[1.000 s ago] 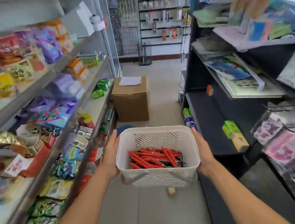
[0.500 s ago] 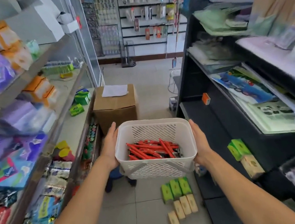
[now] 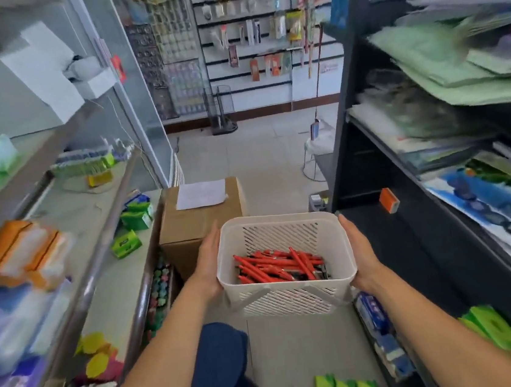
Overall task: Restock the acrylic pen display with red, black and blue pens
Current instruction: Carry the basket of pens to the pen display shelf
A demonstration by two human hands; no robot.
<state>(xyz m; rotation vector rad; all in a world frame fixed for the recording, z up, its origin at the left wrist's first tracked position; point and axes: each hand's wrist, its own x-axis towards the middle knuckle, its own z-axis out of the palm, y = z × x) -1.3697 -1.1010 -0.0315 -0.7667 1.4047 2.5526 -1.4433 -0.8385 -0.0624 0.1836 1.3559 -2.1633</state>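
Both bare forearms reaching up from the lower frame toward centre. Left hand (image 3: pixel 208 264) flat, fingers straight, pressed to the left wall of the basket (image 3: pixel 287 298). Right hand (image 3: pixel 360 250) likewise flat against its right wall, centre-right.

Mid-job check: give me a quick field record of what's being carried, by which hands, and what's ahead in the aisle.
carried: white basket
contents: red pens, some dark ones beneath
left hand: flat against the basket's left side
right hand: flat against its right side
ahead: cardboard box on the floor
below: blue stool
pen display: not in view
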